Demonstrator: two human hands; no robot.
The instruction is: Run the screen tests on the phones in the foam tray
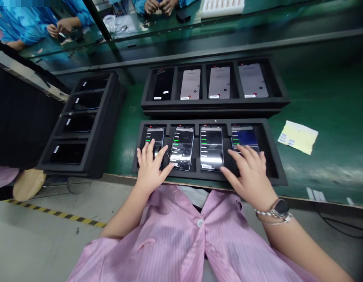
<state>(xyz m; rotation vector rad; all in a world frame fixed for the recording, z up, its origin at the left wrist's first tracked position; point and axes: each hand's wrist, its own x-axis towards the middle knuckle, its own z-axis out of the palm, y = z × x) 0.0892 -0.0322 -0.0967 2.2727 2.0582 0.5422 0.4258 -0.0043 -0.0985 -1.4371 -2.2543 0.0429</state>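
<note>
A black foam tray [212,122] lies at the near edge of the bench, holding several smartphones with lit test screens. My left hand [150,166] rests with spread fingers on the leftmost phone [154,135], covering its lower half. My right hand [248,174], wearing a dark watch and a silver bracelet, lies spread over the rightmost phone [244,137], hiding its lower part. Between my hands, two phones [182,149] [211,149] sit untouched in their compartments. Neither hand grips anything.
Behind stands a second foam tray [213,103] of phones, and another [111,90] lies to the left with dark phones. A yellowish paper note [298,137] lies on the green bench mat [331,98]. Co-workers' hands [60,29] show beyond a glass divider at the top.
</note>
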